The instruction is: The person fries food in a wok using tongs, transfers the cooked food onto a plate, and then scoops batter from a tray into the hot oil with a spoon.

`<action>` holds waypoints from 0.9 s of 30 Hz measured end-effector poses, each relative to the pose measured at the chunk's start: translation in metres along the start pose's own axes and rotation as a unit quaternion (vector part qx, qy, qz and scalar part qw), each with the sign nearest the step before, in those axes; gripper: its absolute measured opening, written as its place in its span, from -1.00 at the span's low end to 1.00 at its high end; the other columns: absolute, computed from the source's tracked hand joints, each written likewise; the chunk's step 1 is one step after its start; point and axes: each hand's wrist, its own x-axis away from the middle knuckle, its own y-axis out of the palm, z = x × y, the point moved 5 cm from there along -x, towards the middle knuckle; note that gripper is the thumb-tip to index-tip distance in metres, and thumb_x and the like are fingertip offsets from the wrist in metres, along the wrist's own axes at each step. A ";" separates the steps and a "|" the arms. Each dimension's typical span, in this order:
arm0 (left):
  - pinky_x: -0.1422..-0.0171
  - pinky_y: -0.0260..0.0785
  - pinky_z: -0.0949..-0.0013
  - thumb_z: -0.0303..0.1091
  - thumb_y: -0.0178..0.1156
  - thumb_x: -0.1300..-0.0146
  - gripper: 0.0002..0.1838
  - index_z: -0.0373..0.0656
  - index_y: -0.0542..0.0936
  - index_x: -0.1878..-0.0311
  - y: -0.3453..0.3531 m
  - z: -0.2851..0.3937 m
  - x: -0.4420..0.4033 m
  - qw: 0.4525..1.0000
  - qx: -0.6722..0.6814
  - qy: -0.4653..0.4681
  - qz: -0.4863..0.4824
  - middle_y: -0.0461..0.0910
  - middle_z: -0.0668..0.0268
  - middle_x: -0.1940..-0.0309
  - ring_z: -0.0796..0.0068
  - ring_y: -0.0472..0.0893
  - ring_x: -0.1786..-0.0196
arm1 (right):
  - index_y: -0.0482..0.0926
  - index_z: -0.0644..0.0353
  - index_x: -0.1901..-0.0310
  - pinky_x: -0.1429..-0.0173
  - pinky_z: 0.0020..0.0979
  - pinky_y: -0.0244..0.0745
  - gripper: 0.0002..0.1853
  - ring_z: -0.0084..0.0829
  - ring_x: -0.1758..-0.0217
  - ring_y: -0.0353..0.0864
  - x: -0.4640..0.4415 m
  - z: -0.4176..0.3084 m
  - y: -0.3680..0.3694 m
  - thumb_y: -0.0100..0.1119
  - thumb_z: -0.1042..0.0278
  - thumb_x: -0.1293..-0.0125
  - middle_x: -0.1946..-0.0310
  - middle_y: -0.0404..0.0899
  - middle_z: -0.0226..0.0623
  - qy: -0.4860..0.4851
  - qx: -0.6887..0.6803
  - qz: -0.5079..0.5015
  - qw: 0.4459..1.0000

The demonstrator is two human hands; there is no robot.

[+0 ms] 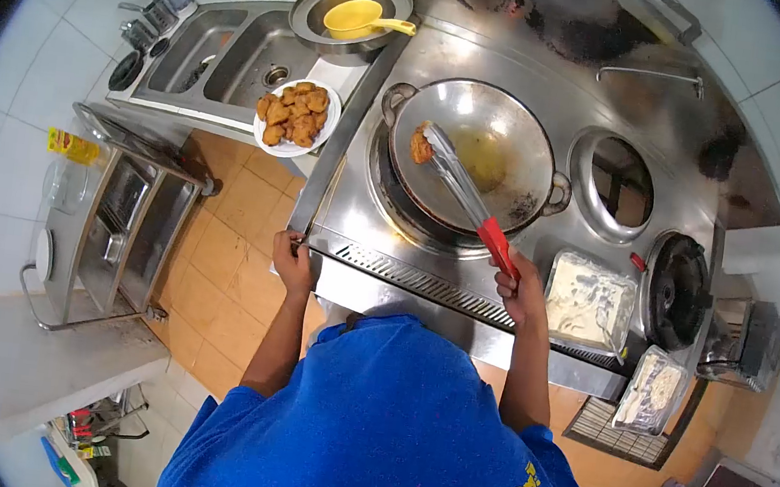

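Note:
My right hand (522, 287) is closed round the red handle of a pair of metal tongs (459, 182). The tongs reach over a large wok (526, 144), and a browned fried piece (421, 145) is pinched at their tips, above the wok's left side. A little yellowish oil (484, 163) lies in the wok's bottom. At the front left corner of the steel stove (339, 228), my left hand (294, 263) rests with its fingers curled over the edge. A white plate (332, 120) piled with fried pieces (291, 115) stands beside the sink.
Right of the wok are an open burner ring (616, 187), a tray of pale batter or flour (590, 303), a black burner (678, 291) and a second floury tray (652, 391). Behind the plate, a yellow dipper (353, 18) sits in metal basins. A steel trolley (127, 233) stands left.

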 end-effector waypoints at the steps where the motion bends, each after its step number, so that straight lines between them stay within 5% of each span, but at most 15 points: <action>1: 0.28 0.24 0.40 -0.55 -0.02 0.04 -0.83 -0.30 0.46 0.32 0.000 0.001 0.000 1.000 0.003 0.006 0.004 0.37 0.20 0.37 0.33 0.40 0.36 | 0.43 0.24 0.04 0.69 -0.75 0.00 -0.64 -0.79 0.67 0.16 0.002 0.000 -0.002 0.07 0.11 -0.31 0.38 0.50 -0.33 0.007 -0.024 -0.002 1.000; 7: 0.29 0.24 0.41 -0.54 0.00 0.04 -0.84 -0.30 0.47 0.33 0.000 -0.002 0.000 1.000 0.014 -0.002 0.010 0.37 0.20 0.38 0.35 0.38 0.40 | 0.43 0.27 0.08 0.74 -0.76 0.01 -0.69 -0.77 0.70 0.16 0.012 0.000 -0.006 0.02 0.16 -0.35 0.34 0.52 -0.22 0.046 -0.142 -0.027 0.988; 15: 0.32 0.23 0.42 -0.53 0.01 0.06 -0.82 -0.26 0.48 0.31 -0.002 0.000 0.000 0.999 0.034 -0.010 0.018 0.38 0.23 0.38 0.39 0.38 0.41 | 0.45 0.25 0.11 0.72 -0.74 -0.04 -0.68 -0.78 0.68 0.16 0.009 -0.003 0.020 0.08 0.13 -0.32 0.37 0.53 -0.27 0.022 -0.061 -0.005 0.998; 22: 0.25 0.22 0.41 -0.56 -0.09 0.03 -0.83 -0.29 0.47 0.36 -0.013 -0.012 -0.001 0.991 0.095 -0.087 -0.029 0.39 0.20 0.37 0.35 0.38 0.34 | 0.47 0.19 0.08 0.64 -0.73 0.01 -0.66 -0.80 0.65 0.15 -0.002 0.015 0.121 0.07 0.08 -0.33 0.39 0.50 -0.41 -0.022 0.008 -0.010 1.000; 25: 0.24 0.22 0.47 -0.49 -0.13 -0.04 -0.82 -0.29 0.48 0.36 -0.020 -0.024 -0.012 0.984 0.155 -0.051 -0.064 0.40 0.21 0.37 0.44 0.37 0.33 | 0.49 0.16 0.12 0.61 -0.70 0.04 -0.69 -0.80 0.65 0.16 -0.018 0.037 0.176 0.09 0.07 -0.32 0.42 0.50 -0.44 -0.035 -0.007 -0.009 0.999; 27: 0.23 0.22 0.50 -0.46 -0.10 -0.07 -0.82 -0.28 0.49 0.34 -0.025 -0.047 -0.019 0.954 0.241 -0.140 -0.109 0.40 0.26 0.37 0.52 0.37 0.35 | 0.49 0.15 0.14 0.61 -0.70 0.04 -0.70 -0.80 0.65 0.16 -0.033 0.058 0.203 0.10 0.07 -0.32 0.42 0.50 -0.45 -0.031 -0.015 -0.001 0.999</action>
